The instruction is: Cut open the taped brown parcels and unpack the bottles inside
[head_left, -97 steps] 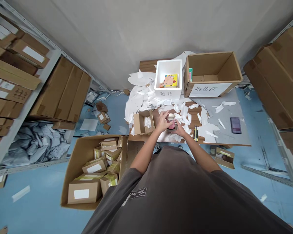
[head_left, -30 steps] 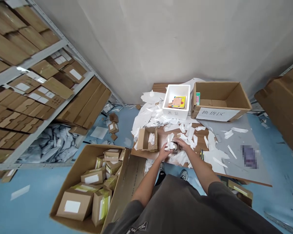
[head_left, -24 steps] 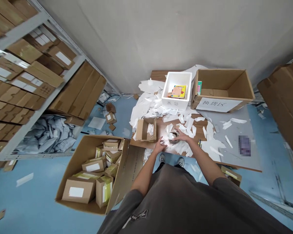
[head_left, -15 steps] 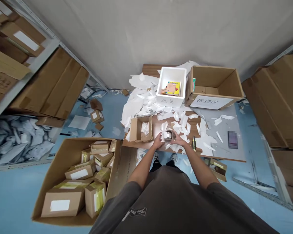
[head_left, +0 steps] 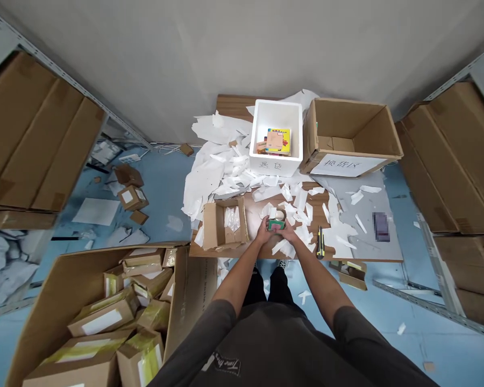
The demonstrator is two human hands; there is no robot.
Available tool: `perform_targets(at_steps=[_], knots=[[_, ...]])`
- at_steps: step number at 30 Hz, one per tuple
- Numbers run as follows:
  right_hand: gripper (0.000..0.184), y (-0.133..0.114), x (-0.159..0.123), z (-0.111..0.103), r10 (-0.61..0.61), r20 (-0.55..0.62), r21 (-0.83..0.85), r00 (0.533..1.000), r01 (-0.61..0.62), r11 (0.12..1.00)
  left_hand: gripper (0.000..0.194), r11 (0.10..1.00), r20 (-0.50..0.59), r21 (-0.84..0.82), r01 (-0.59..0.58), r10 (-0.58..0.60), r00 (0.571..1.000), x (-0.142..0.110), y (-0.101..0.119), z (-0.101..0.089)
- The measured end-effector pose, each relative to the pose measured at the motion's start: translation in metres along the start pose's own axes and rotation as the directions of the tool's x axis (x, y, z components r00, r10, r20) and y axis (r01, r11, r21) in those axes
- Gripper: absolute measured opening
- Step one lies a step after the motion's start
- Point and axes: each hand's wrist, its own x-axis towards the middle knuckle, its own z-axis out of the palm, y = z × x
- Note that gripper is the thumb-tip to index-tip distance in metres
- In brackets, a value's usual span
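one small green-fronted item (head_left: 276,223) sits in the closed grip of left hand (head_left: 263,231) and right hand (head_left: 288,231) near the worktop (head_left: 371,250) edge, a handling step i judge needs steady two-sided support next.

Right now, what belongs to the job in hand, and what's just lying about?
Likely in the job:
small green-and-pink item, held by left hand and right hand
open cardboard box nearby

Probably lying about:
torn white paper
yellow-and-black utility knife
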Motion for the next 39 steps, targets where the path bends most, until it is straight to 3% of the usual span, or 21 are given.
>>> perform_targets(at_steps=[5, 12, 18, 23, 26, 29, 35, 39], knots=[[0.086, -0.037, -0.023, 0.002, -0.07, 0.014, -0.013, 0.997, 0.07, 0.997, 0.125, 0.999, 0.009, -0.04, -0.004, 0.004, 1.0, -0.02, 0.031, 0.0], [0.09, -0.136, -0.059, 0.014, -0.296, 0.082, -0.095, 0.952, 0.303, 0.948, 0.119, 0.989, -0.013, -0.01, -0.146, 0.146, 0.989, -0.05, 0.113, -0.007], [0.106, -0.186, -0.068, 0.023, -0.483, 0.004, -0.057, 0.876, 0.483, 0.874, 0.114, 0.946, 0.018, 0.054, -0.319, 0.319, 0.948, -0.042, 0.184, -0.008], [0.105, -0.212, -0.069, 0.007, -0.57, -0.137, -0.034, 0.81, 0.571, 0.82, 0.117, 0.908, 0.06, 0.121, -0.4, 0.396, 0.916, -0.018, 0.226, 0.015], [0.099, -0.226, -0.064, -0.024, -0.594, -0.201, -0.036, 0.779, 0.6, 0.799, 0.115, 0.901, 0.132, 0.117, -0.417, 0.402, 0.906, 0.009, 0.243, 0.045], [0.1, -0.239, -0.052, -0.074, -0.604, -0.262, -0.028, 0.753, 0.62, 0.784, 0.112, 0.898, 0.223, 0.125, -0.422, 0.389, 0.894, 0.046, 0.254, 0.091], [0.109, -0.264, -0.004, -0.213, -0.542, -0.312, -0.046, 0.78, 0.557, 0.829, 0.115, 0.909, 0.344, 0.111, -0.402, 0.344, 0.874, 0.148, 0.269, 0.199], [0.111, -0.292, 0.048, -0.296, -0.49, -0.254, -0.002, 0.834, 0.507, 0.862, 0.12, 0.932, 0.398, 0.09, -0.351, 0.29, 0.871, 0.222, 0.286, 0.245]])
